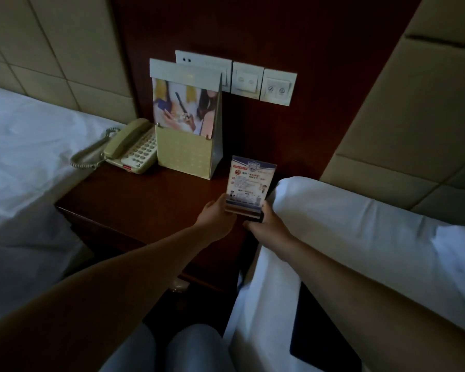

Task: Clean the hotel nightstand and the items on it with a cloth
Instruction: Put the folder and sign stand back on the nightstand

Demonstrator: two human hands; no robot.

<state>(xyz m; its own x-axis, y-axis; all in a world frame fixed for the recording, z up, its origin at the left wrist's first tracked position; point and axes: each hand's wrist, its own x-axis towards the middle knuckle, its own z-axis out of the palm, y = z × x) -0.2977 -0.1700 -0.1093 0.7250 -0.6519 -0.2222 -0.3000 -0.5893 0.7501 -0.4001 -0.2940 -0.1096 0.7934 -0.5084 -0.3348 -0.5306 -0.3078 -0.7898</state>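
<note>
Both your hands, left hand (217,214) and right hand (262,221), grip the upright sign holder (250,183) at the worktop (134,200) right edge; slip, and it tumbles bedward.

Dark wooden table (145,200) between two white-sheeted beds.
At its 11 o'clock corner sits a beige telephone (130,149); just beside it, toward 12 o'clock, stands a tall card brochure holder (188,146). A printed sign card (249,181) stands upright at 3 o'clock.
</note>
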